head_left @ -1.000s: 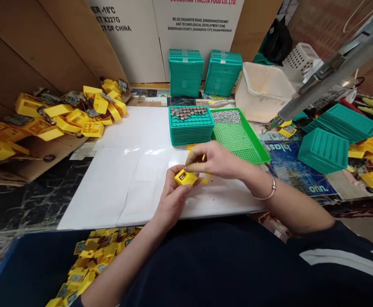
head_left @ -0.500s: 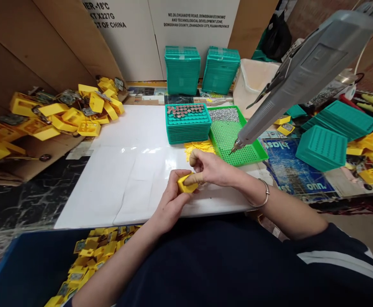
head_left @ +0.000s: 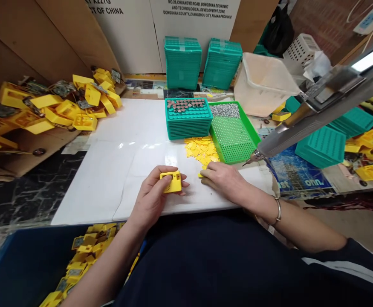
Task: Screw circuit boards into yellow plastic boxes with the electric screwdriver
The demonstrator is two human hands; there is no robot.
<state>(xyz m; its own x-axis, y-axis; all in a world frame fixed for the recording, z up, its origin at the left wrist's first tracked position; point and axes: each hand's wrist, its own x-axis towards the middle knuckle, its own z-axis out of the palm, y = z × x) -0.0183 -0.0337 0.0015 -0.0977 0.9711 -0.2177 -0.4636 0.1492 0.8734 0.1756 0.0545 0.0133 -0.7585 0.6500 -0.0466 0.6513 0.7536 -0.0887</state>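
My left hand is closed round a small yellow plastic housing, held just above the white table sheet. My right hand rests on the sheet to its right, fingers together, fingertips pressing on a small yellow piece at the near edge of a loose pile of small yellow pieces. Whether it grips the piece is unclear. A grey electric screwdriver hangs at the right, its tip near the green tray's corner.
A stack of teal trays topped with round parts stands beside a green perforated tray of screws. More teal stacks stand behind. Yellow housings are heaped at left. A blue bin holds several more near me.
My right hand left the housing and moved right to the yellow pieces. My left hand turned the housing upright. The hanging screwdriver swung to the right.
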